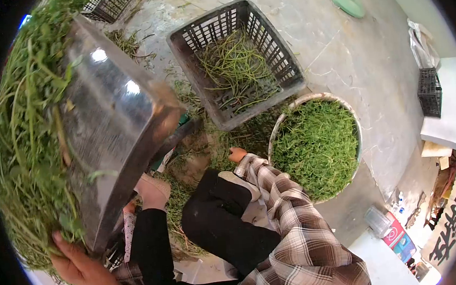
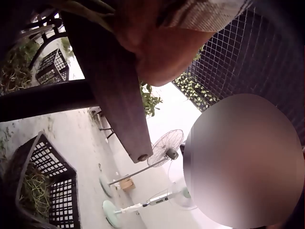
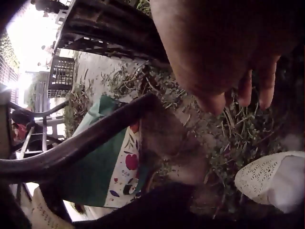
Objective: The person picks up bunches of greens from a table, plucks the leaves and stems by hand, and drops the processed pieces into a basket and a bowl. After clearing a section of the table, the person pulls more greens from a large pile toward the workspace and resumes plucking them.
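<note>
Steel, shiny rectangular tray (image 1: 117, 118) heaped with cut green stems (image 1: 24, 144) | left hand (image 1: 81, 269) grip curled round its near lower edge | tray rises tilted up and away from that grip | right hand (image 1: 236, 154) hangs low, well apart, grip state unclear.

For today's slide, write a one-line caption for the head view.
A left hand tips a metal tray heaped with greens beside a black crate and a full basin.
</note>
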Available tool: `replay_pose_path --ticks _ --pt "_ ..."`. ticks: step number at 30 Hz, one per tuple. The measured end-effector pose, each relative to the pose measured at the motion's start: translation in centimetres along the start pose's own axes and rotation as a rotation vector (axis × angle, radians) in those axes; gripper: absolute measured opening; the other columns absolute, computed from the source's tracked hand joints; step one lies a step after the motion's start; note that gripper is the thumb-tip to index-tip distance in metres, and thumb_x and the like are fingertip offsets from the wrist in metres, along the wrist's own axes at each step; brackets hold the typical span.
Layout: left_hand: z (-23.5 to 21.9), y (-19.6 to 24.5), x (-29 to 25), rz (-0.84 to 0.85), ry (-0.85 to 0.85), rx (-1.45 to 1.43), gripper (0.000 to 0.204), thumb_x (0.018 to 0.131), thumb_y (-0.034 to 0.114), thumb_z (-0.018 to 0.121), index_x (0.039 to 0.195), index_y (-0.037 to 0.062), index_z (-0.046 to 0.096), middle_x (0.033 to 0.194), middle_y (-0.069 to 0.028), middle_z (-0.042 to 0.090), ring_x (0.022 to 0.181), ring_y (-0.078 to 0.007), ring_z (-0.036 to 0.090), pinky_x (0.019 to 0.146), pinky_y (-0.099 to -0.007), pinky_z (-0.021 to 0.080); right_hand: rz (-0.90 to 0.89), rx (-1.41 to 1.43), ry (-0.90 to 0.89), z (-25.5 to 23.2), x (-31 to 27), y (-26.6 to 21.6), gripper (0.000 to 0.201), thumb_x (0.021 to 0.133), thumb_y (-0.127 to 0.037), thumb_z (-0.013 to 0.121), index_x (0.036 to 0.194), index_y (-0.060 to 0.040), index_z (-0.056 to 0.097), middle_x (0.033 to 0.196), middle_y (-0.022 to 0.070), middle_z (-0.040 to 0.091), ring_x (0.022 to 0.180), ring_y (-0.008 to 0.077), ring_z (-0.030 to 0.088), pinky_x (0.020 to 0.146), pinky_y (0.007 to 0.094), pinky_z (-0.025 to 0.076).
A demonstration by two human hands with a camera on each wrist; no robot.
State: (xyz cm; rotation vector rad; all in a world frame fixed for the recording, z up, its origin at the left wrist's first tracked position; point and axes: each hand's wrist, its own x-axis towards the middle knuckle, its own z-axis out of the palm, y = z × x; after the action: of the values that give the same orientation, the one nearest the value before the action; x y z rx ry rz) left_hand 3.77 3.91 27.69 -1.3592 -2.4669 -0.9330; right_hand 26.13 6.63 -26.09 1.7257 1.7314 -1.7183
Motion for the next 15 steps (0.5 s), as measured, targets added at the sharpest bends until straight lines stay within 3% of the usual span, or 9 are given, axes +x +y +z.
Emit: replay_pose_path --ticks 2,4,6,8,10,11,13,14,15 --pt "-0.1 -0.3 0.0 -0.021 0.058 0.011 0.036 0.094 0.021 0.043 0.117 -0.0055 0.050 0.112 -0.0179 0.053 0.098 -0.0211 0.052 0.084 -0.0324 0.042 0.177 -0.109 -0.349 -1.6 0.5 -2.0 0.047 0.085 -0.018 0.047 0.127 0.0008 0.040 0.120 0.0188 0.050 0.093 0.0309 0.056 0.077 0.0411 0.048" --pt "0.1 0.0 0.1 -0.021 0.098 -0.011 0.038 0.094 0.022 0.043 0.119 -0.0052 0.049 0.119 -0.0198 0.050 0.105 -0.0234 0.051 0.089 -0.0340 0.042 0.169 -0.176 -0.323 0.2 2.3 -1.2 0.049 0.083 -0.019 0.052 0.128 -0.0012 0.041 0.115 0.0149 0.054 0.089 0.0293 0.058 0.075 0.0396 0.049" --pt "0.4 1.0 0.1 -0.155 0.153 -0.128 0.040 0.094 0.023 0.043 0.122 -0.0053 0.045 0.122 -0.0199 0.047 0.109 -0.0247 0.048 0.091 -0.0352 0.042 0.239 0.028 -0.293 2.6 4.2 1.5 0.054 0.082 -0.015 0.048 0.133 -0.0033 0.035 0.097 0.0185 0.056 0.060 0.0246 0.050 0.051 0.0400 0.040" --pt "-0.8 -0.6 0.6 -0.201 0.168 -0.072 0.042 0.093 0.023 0.045 0.124 -0.0053 0.043 0.125 -0.0207 0.045 0.111 -0.0256 0.047 0.092 -0.0355 0.042 0.218 -0.004 -0.234 3.2 4.8 1.3 0.060 0.081 -0.014 0.049 0.137 -0.0059 0.028 0.109 0.0190 0.055 0.064 0.0237 0.054 0.047 0.0366 0.041" --pt "-2.0 -2.8 0.9 -0.032 0.151 -0.074 0.045 0.093 0.026 0.045 0.124 -0.0058 0.042 0.122 -0.0224 0.047 0.111 -0.0264 0.047 0.092 -0.0356 0.042 0.273 -0.028 -0.297 2.1 4.0 -0.4 0.066 0.081 -0.014 0.053 0.139 -0.0087 0.023 0.124 0.0182 0.045 0.075 0.0275 0.057 0.052 0.0385 0.045" --pt "1.9 -4.0 -0.2 -0.170 -0.052 -0.257 0.046 0.092 0.030 0.043 0.124 -0.0031 0.043 0.122 -0.0195 0.046 0.111 -0.0248 0.046 0.092 -0.0345 0.040 0.308 0.008 -0.308 1.6 3.3 -1.1 0.069 0.080 -0.015 0.055 0.140 -0.0102 0.021 0.134 0.0178 0.037 0.083 0.0303 0.058 0.056 0.0402 0.047" --pt "15.6 -6.6 -4.5 -0.671 -0.534 -0.678 0.048 0.090 0.037 0.040 0.123 0.0022 0.043 0.123 -0.0137 0.045 0.110 -0.0217 0.044 0.092 -0.0322 0.037 0.314 -0.044 -0.310 1.8 3.9 -1.6 0.070 0.080 -0.016 0.056 0.140 -0.0113 0.020 0.138 0.0171 0.029 0.094 0.0322 0.054 0.063 0.0415 0.048" --pt "19.5 -8.4 -5.9 -0.901 -0.622 -0.863 0.050 0.090 0.041 0.039 0.123 0.0048 0.043 0.123 -0.0108 0.045 0.110 -0.0201 0.043 0.091 -0.0311 0.036 0.318 -0.110 -0.312 1.9 4.3 -1.6 0.071 0.080 -0.018 0.057 0.140 -0.0123 0.020 0.143 0.0164 0.020 0.105 0.0341 0.050 0.069 0.0428 0.048" --pt "22.3 -10.3 -6.9 -1.075 -0.640 -0.995 0.051 0.089 0.045 0.037 0.123 0.0074 0.043 0.123 -0.0079 0.044 0.110 -0.0186 0.042 0.091 -0.0299 0.034 0.320 -0.103 -0.312 1.6 4.3 -1.7 0.071 0.080 -0.018 0.057 0.140 -0.0123 0.020 0.143 0.0164 0.020 0.105 0.0341 0.050 0.069 0.0428 0.048"
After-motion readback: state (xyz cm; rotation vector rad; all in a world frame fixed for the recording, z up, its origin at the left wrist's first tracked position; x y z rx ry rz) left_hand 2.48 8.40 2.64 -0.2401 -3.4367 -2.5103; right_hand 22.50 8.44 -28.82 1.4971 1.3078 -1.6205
